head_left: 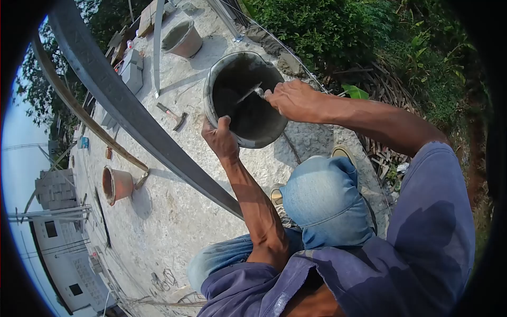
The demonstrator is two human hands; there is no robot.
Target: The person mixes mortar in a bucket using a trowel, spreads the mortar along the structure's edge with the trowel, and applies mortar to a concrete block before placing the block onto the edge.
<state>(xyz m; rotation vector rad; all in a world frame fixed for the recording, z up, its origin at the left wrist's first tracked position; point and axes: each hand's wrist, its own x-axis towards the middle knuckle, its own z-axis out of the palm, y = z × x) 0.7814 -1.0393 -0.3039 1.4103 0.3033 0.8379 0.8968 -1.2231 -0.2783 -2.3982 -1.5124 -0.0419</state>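
A round, grey bucket (208, 103) with a pale, cement-smeared rim stands in the upper middle of the frame, mouth facing the camera, its dark inside too shaded to show how full. A thin, silvery metal trowel (248, 93) slants inside its mouth.

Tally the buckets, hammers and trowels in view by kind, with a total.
Buckets: 3 (large bucket in the left hand, upper bucket, lower-left bucket)
Hammer: 1
Trowel, in the right hand: 1
Total: 5
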